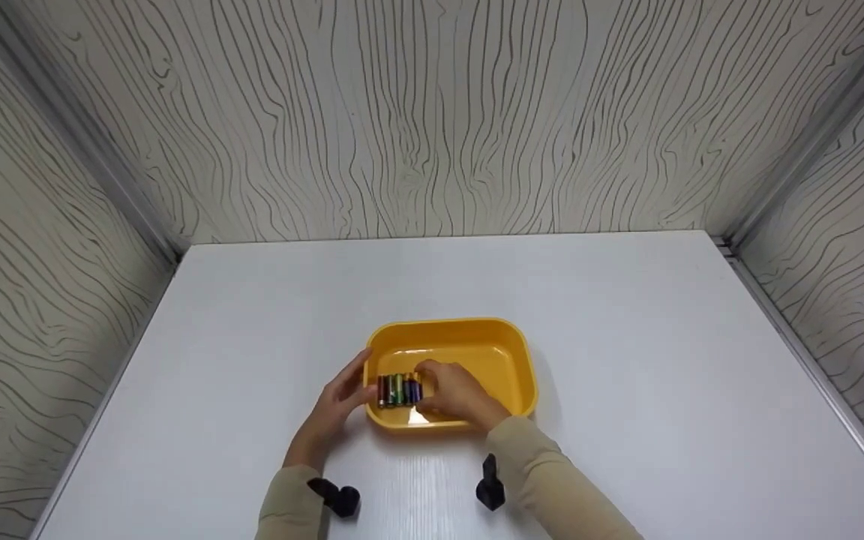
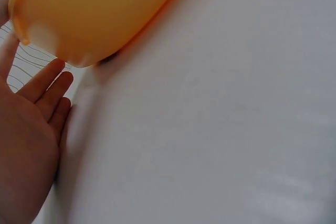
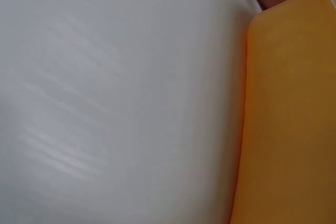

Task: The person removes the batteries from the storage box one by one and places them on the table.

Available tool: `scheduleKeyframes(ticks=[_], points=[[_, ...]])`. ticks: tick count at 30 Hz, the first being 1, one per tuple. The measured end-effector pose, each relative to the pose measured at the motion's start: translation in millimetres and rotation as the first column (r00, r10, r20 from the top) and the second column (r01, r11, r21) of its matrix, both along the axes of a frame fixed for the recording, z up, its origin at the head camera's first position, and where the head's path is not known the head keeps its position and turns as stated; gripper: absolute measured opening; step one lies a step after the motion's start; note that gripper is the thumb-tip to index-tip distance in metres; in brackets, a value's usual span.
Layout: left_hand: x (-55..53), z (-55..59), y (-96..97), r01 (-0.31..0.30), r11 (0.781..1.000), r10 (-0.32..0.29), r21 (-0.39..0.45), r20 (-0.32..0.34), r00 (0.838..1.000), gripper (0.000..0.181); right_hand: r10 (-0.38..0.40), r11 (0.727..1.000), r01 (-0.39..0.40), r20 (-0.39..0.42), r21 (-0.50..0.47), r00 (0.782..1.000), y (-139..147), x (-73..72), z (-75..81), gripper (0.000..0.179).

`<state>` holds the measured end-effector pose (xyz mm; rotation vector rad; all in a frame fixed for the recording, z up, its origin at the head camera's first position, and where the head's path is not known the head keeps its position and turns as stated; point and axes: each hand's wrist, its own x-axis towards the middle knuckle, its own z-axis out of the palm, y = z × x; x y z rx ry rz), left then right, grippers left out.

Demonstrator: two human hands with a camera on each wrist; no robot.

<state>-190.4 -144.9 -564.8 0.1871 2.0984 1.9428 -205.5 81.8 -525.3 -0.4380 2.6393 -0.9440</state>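
In the head view a yellow plastic tray (image 1: 488,367) stands on the white table. Several batteries (image 1: 394,391) with coloured wrappers lie side by side in its left part. My right hand (image 1: 456,390) reaches over the front wall, thumb and forefinger pinching a battery (image 1: 417,390) by its ends at the row's right side. At the tray's left side my left hand (image 1: 338,401) holds the rim, thumb over it. The left wrist view shows that hand's other fingers (image 2: 55,95) extended beside the tray's outer wall (image 2: 100,14). The right hand is hidden in its own wrist view.
The white table (image 1: 664,337) spreads out around the tray. A wood-grain patterned panel (image 1: 432,120) rises behind it, with similar panels left and right. Black camera mounts (image 1: 490,487) stick out from both beige sleeves (image 1: 552,480).
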Motion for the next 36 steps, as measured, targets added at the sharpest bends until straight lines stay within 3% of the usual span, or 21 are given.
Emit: scheduleKeyframes(ticks=[17, 25, 36], points=[[-0.4, 1.0, 0.4, -0.009, 1.0, 0.009, 0.0, -0.018, 1.0, 0.059, -0.018, 0.991, 0.027, 0.075, -0.13, 0.997, 11.6, 4.4, 22.0, 0.052], [0.0, 0.7, 1.3, -0.019, 1.0, 0.019, 0.006, -0.015, 1.0, 0.06, 0.046, 0.99, -0.043, 0.016, -0.134, 0.999, 20.6, 11.5, 30.8, 0.051], [-0.3, 0.9, 1.9, -0.048, 0.999, 0.049, -0.026, 0.063, 0.997, 0.057, 0.096, 0.976, -0.102, -0.042, -0.193, 0.995, 43.2, 24.2, 45.2, 0.056]])
